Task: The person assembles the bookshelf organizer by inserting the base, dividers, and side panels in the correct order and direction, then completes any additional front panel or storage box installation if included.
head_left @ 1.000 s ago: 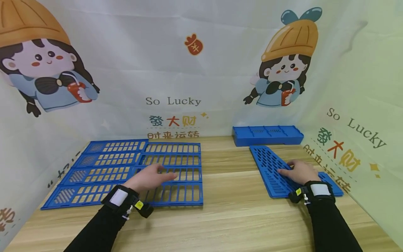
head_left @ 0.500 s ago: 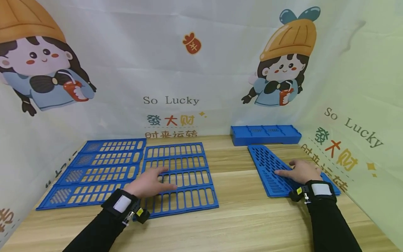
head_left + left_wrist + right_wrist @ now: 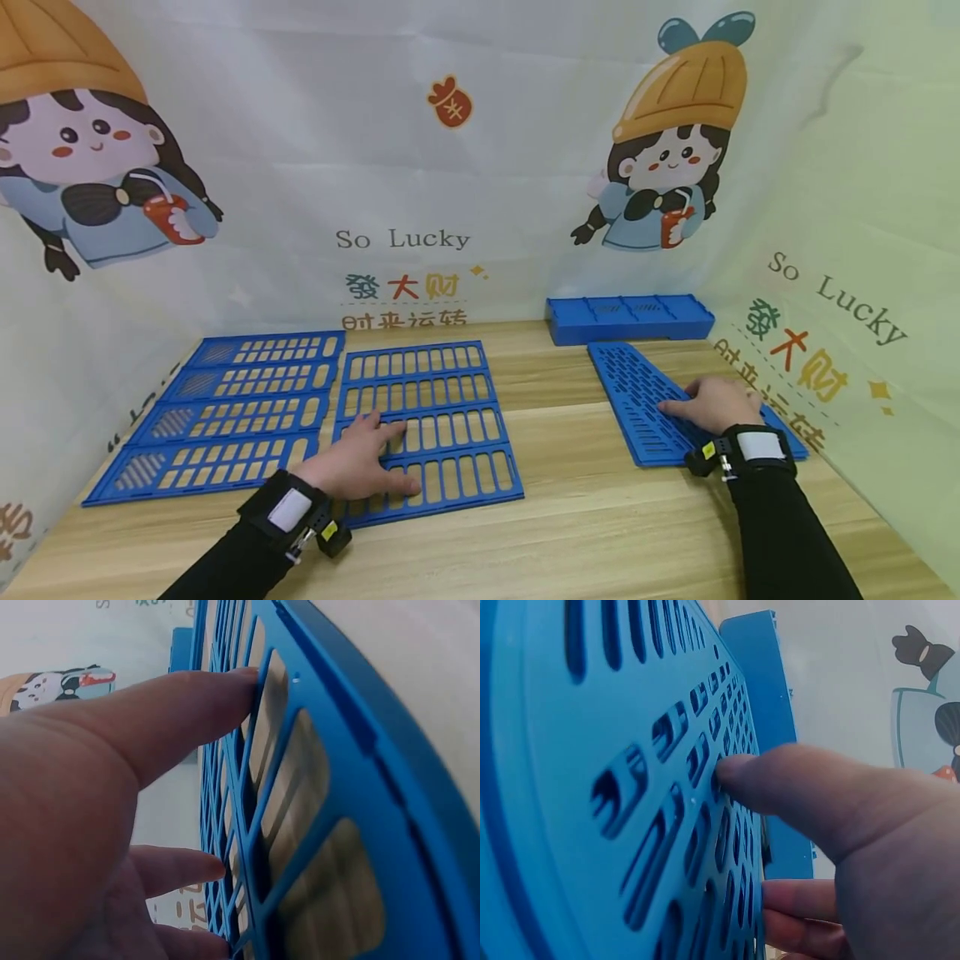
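My left hand [image 3: 356,462] rests on a blue grid panel [image 3: 450,425] lying on the table, its fingers spread. In the left wrist view the thumb [image 3: 217,697] touches the panel's bars, and two other fingertips reach the grid farther back. At the right, my right hand [image 3: 716,406] holds a blue slotted panel [image 3: 633,400] by its slanted edge. The right wrist view shows the thumb [image 3: 742,776] pressed on the slotted face, the other fingers at the edge and partly hidden behind it. Another blue part [image 3: 791,437] shows beyond this hand.
Several blue panels with grids and hatched ends [image 3: 225,421] lie in rows at the left. A long blue box-like part [image 3: 630,321] stands at the back right against the printed cloth [image 3: 510,208]. Wooden tabletop [image 3: 555,500] lies between the hands.
My left hand has moved the grid panel toward me and slightly right, away from the left panels, turning it slightly. The left fingers now spread wider. My right hand keeps its place on the slotted panel.
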Demonstrator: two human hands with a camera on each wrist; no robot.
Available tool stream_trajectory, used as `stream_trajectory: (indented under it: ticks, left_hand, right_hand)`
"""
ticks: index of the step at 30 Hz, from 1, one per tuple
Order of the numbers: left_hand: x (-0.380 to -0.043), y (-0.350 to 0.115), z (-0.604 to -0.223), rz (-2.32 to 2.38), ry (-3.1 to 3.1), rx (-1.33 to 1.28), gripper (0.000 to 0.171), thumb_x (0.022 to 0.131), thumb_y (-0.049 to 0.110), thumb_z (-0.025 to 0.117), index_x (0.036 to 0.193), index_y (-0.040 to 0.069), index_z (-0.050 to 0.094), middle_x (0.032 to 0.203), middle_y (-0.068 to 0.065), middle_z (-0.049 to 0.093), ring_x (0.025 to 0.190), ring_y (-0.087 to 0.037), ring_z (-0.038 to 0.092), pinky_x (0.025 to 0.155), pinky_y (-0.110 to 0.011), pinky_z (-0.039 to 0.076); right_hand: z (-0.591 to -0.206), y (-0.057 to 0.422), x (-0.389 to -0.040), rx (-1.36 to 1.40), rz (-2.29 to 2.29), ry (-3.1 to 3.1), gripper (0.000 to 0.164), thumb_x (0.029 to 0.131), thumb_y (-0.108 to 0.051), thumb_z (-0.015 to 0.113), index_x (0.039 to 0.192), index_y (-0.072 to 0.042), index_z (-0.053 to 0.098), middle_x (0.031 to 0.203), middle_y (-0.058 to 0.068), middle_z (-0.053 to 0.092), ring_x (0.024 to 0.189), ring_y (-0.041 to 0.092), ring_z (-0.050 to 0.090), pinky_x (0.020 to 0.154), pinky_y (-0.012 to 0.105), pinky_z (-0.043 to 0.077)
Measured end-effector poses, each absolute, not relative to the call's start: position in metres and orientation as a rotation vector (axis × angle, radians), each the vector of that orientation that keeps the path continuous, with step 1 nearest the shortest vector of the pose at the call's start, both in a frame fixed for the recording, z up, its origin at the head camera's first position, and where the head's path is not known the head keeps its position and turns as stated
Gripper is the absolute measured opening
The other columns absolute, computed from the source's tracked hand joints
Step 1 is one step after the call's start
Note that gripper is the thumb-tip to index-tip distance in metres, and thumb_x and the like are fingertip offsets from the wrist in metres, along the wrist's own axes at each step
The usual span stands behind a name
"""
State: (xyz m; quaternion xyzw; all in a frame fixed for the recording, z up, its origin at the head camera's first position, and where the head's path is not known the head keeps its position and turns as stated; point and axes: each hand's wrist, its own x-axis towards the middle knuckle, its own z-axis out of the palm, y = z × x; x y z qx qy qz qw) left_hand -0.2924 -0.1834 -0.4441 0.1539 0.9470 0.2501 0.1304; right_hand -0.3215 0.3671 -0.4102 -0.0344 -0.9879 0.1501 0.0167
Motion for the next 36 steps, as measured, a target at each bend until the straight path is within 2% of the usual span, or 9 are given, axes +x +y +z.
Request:
stream_trajectory:
  ticks: [4, 9, 16, 20, 23, 27, 30, 32, 36]
  left_hand:
    - [-0.288, -0.181, -0.447, 0.718, 2.761, 0.454, 0.116, 0.078, 0.078, 0.086, 0.169, 0.016, 0.046, 0.176, -0.039, 0.019, 0.164, -0.063, 0.011, 0.126, -0.084, 0.019]
    - [-0.276, -0.172, -0.440, 0.677, 2.778, 0.449, 0.110, 0.081, 0.071, 0.087, 0.168, 0.016, 0.047, 0.176, -0.038, 0.021, 0.164, -0.063, 0.013, 0.127, -0.084, 0.018]
    - [-0.253, -0.163, -0.414, 0.655, 2.752, 0.468, 0.103, 0.086, 0.061, 0.087, 0.167, 0.011, 0.047, 0.175, -0.039, 0.023, 0.163, -0.064, 0.016, 0.126, -0.084, 0.020]
    - [-0.246, -0.158, -0.410, 0.659, 2.739, 0.482, 0.101, 0.088, 0.059, 0.087, 0.167, 0.010, 0.047, 0.176, -0.038, 0.024, 0.164, -0.063, 0.016, 0.127, -0.083, 0.020]
    - [-0.244, -0.155, -0.410, 0.653, 2.740, 0.484, 0.099, 0.089, 0.057, 0.087, 0.168, 0.012, 0.047, 0.176, -0.037, 0.023, 0.164, -0.063, 0.016, 0.127, -0.083, 0.020]
    - [-0.244, -0.155, -0.412, 0.641, 2.745, 0.477, 0.099, 0.090, 0.058, 0.086, 0.169, 0.014, 0.045, 0.178, -0.036, 0.020, 0.164, -0.062, 0.014, 0.128, -0.083, 0.018]
    - [-0.247, -0.158, -0.418, 0.654, 2.740, 0.482, 0.100, 0.091, 0.062, 0.084, 0.169, 0.015, 0.044, 0.178, -0.036, 0.018, 0.165, -0.062, 0.012, 0.129, -0.083, 0.014]
    - [-0.250, -0.161, -0.425, 0.669, 2.738, 0.491, 0.102, 0.090, 0.067, 0.081, 0.170, 0.016, 0.043, 0.179, -0.036, 0.017, 0.165, -0.062, 0.010, 0.129, -0.083, 0.010]
    - [-0.254, -0.165, -0.436, 0.690, 2.747, 0.498, 0.105, 0.089, 0.075, 0.078, 0.171, 0.022, 0.042, 0.180, -0.032, 0.016, 0.167, -0.059, 0.008, 0.128, -0.085, 0.004]
  right_hand:
    - [-0.408, 0.366, -0.319, -0.116, 0.456, -3.040, 0.071, 0.093, -0.059, 0.079, 0.120, 0.007, 0.075, 0.119, 0.031, 0.077, 0.116, 0.057, 0.064, 0.099, 0.076, 0.033]
    - [-0.405, 0.365, -0.316, -0.107, 0.502, -2.996, 0.076, 0.093, -0.058, 0.080, 0.130, 0.007, 0.069, 0.133, 0.035, 0.068, 0.130, 0.067, 0.045, 0.101, 0.081, 0.024]
    - [-0.391, 0.361, -0.313, -0.055, 0.593, -3.004, 0.084, 0.093, -0.059, 0.081, 0.141, 0.008, 0.062, 0.130, 0.032, 0.073, 0.122, 0.059, 0.062, 0.106, 0.084, 0.016]
    - [-0.373, 0.352, -0.313, 0.042, 0.626, -3.043, 0.085, 0.099, -0.054, 0.076, 0.154, 0.008, 0.055, 0.145, 0.036, 0.065, 0.135, 0.064, 0.054, 0.109, 0.088, 0.011]
    - [-0.358, 0.339, -0.316, 0.129, 0.632, -3.066, 0.071, 0.108, -0.044, 0.068, 0.155, 0.007, 0.054, 0.151, 0.037, 0.060, 0.141, 0.064, 0.049, 0.110, 0.091, 0.011]
    - [-0.338, 0.313, -0.325, 0.188, 0.637, -3.033, 0.039, 0.116, -0.030, 0.055, 0.129, 0.006, 0.064, 0.115, 0.031, 0.070, 0.112, 0.055, 0.062, 0.108, 0.088, 0.018]
    - [-0.328, 0.288, -0.334, 0.175, 0.695, -2.948, 0.027, 0.119, -0.023, 0.047, 0.109, -0.001, 0.059, 0.091, 0.017, 0.063, 0.089, 0.040, 0.056, 0.101, 0.075, 0.019]
    - [-0.325, 0.271, -0.341, 0.155, 0.739, -2.868, 0.026, 0.120, -0.020, 0.045, 0.106, -0.003, 0.058, 0.089, 0.015, 0.063, 0.087, 0.037, 0.055, 0.099, 0.069, 0.017]
    - [-0.330, 0.241, -0.354, 0.126, 0.792, -2.729, 0.023, 0.119, -0.014, 0.043, 0.106, -0.003, 0.058, 0.100, 0.021, 0.072, 0.095, 0.042, 0.064, 0.114, 0.070, 0.017]
